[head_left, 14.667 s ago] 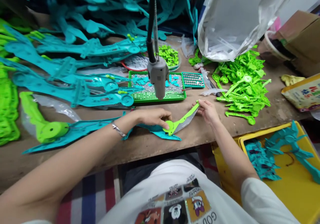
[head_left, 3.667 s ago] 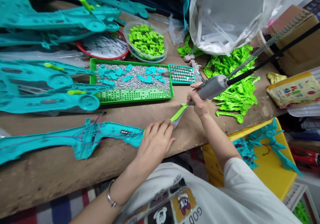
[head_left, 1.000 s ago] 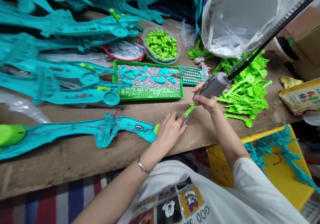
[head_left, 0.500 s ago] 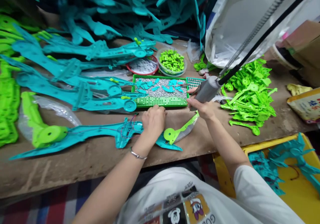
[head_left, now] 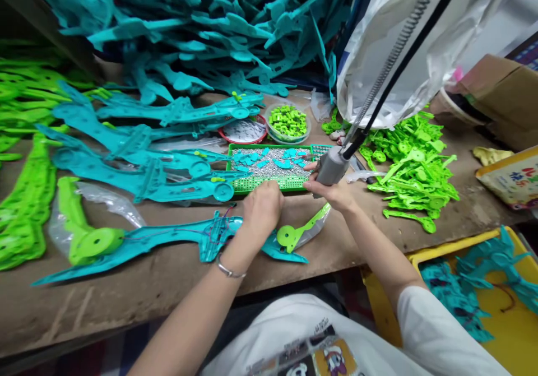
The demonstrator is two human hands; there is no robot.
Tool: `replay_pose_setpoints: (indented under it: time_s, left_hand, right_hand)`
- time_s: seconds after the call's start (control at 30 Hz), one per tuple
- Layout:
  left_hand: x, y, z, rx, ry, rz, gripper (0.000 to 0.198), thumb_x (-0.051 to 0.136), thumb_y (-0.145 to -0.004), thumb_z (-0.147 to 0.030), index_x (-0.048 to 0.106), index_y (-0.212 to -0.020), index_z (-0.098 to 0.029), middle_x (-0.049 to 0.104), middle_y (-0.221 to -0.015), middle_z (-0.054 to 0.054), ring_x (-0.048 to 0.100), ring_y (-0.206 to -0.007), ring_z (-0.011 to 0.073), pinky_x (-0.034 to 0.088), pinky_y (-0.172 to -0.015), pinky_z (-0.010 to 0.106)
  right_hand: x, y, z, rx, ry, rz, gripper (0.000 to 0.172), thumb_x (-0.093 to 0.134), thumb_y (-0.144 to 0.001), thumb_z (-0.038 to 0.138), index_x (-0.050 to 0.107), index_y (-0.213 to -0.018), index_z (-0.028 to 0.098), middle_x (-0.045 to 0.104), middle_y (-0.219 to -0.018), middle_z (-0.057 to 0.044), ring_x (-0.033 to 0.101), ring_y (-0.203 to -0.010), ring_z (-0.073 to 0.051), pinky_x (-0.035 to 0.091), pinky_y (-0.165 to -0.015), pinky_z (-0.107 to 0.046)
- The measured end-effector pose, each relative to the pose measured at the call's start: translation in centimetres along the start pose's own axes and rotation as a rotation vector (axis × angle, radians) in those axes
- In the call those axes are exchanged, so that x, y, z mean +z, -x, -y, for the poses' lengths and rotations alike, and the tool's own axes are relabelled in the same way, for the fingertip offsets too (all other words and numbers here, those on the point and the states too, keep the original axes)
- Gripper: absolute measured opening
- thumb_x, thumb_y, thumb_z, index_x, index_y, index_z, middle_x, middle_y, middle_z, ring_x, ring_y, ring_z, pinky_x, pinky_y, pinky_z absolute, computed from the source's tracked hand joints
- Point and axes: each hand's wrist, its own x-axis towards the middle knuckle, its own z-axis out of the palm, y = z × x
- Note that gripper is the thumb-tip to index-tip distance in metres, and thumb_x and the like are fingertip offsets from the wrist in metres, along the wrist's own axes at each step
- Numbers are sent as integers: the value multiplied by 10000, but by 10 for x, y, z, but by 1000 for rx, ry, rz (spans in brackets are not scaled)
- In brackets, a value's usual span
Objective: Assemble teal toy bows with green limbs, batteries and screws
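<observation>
Table (head_left: 138, 300): brown, worn; pile of teal parts (head_left: 252, 23) at twelve o'clock, heap of lime parts (head_left: 414, 168) at three.
Teal body (head_left: 159, 238), one: on the table before you, near its front edge; long axis nine to three o'clock, sharp tip toward nine.
Large lime piece (head_left: 98, 241): at its nine-o'clock end, pointing to eleven. Lime arm (head_left: 294, 235): at its three-o'clock end, pointing to two.
Progress, as judged: both lime pieces placed, wires (head_left: 211, 233) laid; fastening of the lime arm unclear, body open-faced, wires uncovered.
Your right grip (head_left: 337, 195): wrapped around a grey driver (head_left: 331, 167). Your left grip (head_left: 264, 210): curled, contents hidden, cannot tell.
</observation>
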Motion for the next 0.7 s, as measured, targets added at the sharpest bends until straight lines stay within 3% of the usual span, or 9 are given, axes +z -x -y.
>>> replay_pose_setpoints:
  time_s: [0.17, 0.27, 0.37, 0.43, 0.5, 0.53, 0.6, 0.7]
  left_hand:
    - [-40, -65, 23, 39, -3, -120, 319, 441, -996, -235, 648, -1105, -18, 717, -1073, 194, 698, -1035, 284, 524, -910, 410]
    - [-37, -118, 40, 95, -20, -148, 354, 439, -965, -253, 655, -1050, 15, 718, -993, 104, 685, -1095, 270, 497, -944, 422]
    - [-25, -160, 56, 129, -121, 9, 480, 415, -936, -369, 677, -1082, 6, 713, -971, 41, 666, -1127, 268, 481, -919, 424]
    - [-19, -172, 62, 95, -193, 65, 561, 384, -918, -434, 698, -1118, -15, 714, -982, 23, 662, -1128, 248, 475, -912, 417]
    - [-20, -164, 63, 54, -213, 24, 582, 355, -913, -456, 712, -1156, -65, 718, -1034, 0, 659, -1133, 198, 461, -941, 406]
    - [-23, -152, 62, 93, -183, -59, 575, 343, -921, -469, 708, -1187, -113, 719, -1086, -22, 655, -1141, 166, 454, -966, 393]
    - [-31, -117, 58, 119, -105, -275, 569, 290, -946, -485, 698, -1198, -178, 719, -1163, -64, 639, -1180, 141, 444, -1012, 388]
    - [-41, -52, 57, 166, 75, -324, 469, 403, -959, -499, 651, -1270, -250, 699, -1302, -72, 630, -1256, 185, 451, -1048, 372]
  right_hand:
    - [6, -1, 0, -2, 7, 20, 323, 886, -699, 384, 687, -858, 185, 666, -765, 11, 588, -665, -118, 506, -660, -277]
    - [11, -3, 0, -14, 7, 48, 418, 896, -691, 387, 715, -1009, 185, 659, -735, 24, 586, -652, -122, 510, -652, -274]
    - [14, -5, -1, -49, 49, 38, 460, 909, -683, 415, 719, -1028, 176, 707, -813, -8, 605, -689, -130, 525, -658, -275]
    - [16, -6, -3, -67, 77, 24, 458, 911, -675, 454, 709, -977, 174, 744, -921, -40, 632, -750, -146, 541, -681, -281]
    - [18, -7, -6, -62, 88, 30, 475, 913, -665, 478, 689, -959, 180, 756, -1001, -46, 645, -802, -157, 550, -707, -286]
    - [18, -8, -7, -54, 95, 38, 483, 915, -662, 481, 678, -962, 185, 754, -1009, -38, 647, -816, -158, 550, -720, -286]
    - [20, -9, -11, -41, 114, 47, 483, 917, -665, 464, 655, -967, 193, 743, -982, -13, 644, -822, -154, 545, -749, -284]
    - [22, -10, -16, -76, 139, 44, 469, 920, -676, 413, 622, -971, 203, 711, -884, 21, 643, -834, -159, 540, -803, -296]
